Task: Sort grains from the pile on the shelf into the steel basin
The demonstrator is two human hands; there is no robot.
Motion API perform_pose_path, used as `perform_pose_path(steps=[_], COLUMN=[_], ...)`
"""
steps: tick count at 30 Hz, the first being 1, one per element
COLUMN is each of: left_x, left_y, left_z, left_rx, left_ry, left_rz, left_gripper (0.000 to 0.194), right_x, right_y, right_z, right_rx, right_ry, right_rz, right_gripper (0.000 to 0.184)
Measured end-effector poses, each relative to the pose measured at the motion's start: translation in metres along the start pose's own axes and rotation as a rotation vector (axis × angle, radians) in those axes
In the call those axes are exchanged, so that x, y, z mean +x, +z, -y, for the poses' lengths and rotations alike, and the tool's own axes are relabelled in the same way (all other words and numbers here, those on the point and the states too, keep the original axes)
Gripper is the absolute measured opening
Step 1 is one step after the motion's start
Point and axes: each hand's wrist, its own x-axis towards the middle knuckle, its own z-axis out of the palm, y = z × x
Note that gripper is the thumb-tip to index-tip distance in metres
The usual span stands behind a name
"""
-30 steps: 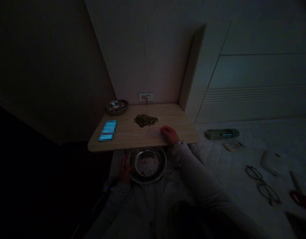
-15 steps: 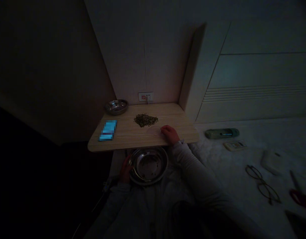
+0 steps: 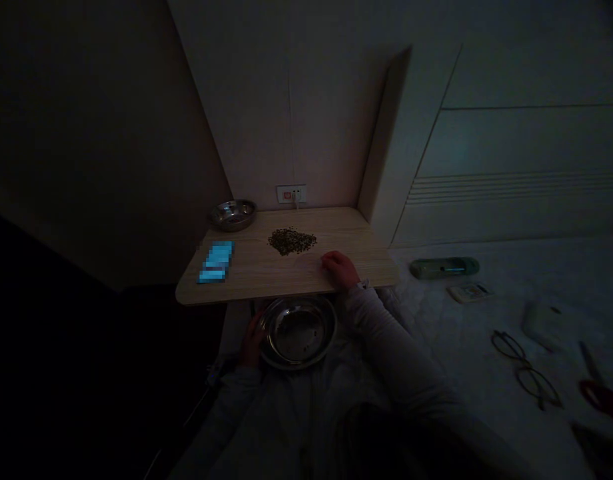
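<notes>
At the table's front edge, my left hand (image 3: 251,341) grips the left rim of a shiny metal bowl (image 3: 330,337), which sits low over my lap. A few small dark bits lie in the bowl's bottom. My right hand (image 3: 339,269) rests on the small wooden table (image 3: 256,280), its fingers pinched on a thin, clear, rounded piece (image 3: 307,263) that is hard to make out in the dim light. Just beyond it lies a spread pile of small dark seeds or grains (image 3: 290,241).
A second metal bowl (image 3: 234,215) stands at the table's back left, behind a lit phone (image 3: 216,262). A wall socket (image 3: 291,194) holds a plug. On the bed to the right lie a green case (image 3: 444,268), a pale card-like box (image 3: 469,293), glasses (image 3: 526,370) and red-handled scissors (image 3: 602,399).
The metal bowl in my left hand has shifted slightly right and tilted, and the bits inside have slid about. My right hand has hardly moved; the seed pile looks the same.
</notes>
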Motion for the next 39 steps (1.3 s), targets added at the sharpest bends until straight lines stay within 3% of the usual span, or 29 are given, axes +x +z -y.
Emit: perform_pose_path(steps=[13,20,30,39], left_x=[-0.001,-0.002,-0.017,-0.018], left_y=[0.001,0.004,0.01,0.009], left_z=[-0.001,-0.003,-0.021,-0.019], left_rx=[0.015,0.045,0.032,0.061], left_ry=[0.001,-0.009,-0.002,0.083], left_rz=[0.015,-0.035,-0.015,-0.033], left_gripper=[0.044,0.042,0.052,0.054], right_x=[0.002,0.001,0.002,0.001], right_y=[0.001,0.0,0.0,0.0], right_z=[-0.006,-0.005,-0.006,-0.004], right_rx=[0.033,0.025,0.038,0.03], right_ry=[-0.029,-0.022,-0.017,-0.018], right_rz=[0.011,0.012,0.004,0.006], right_gripper=[0.016,0.016,0.017,0.015])
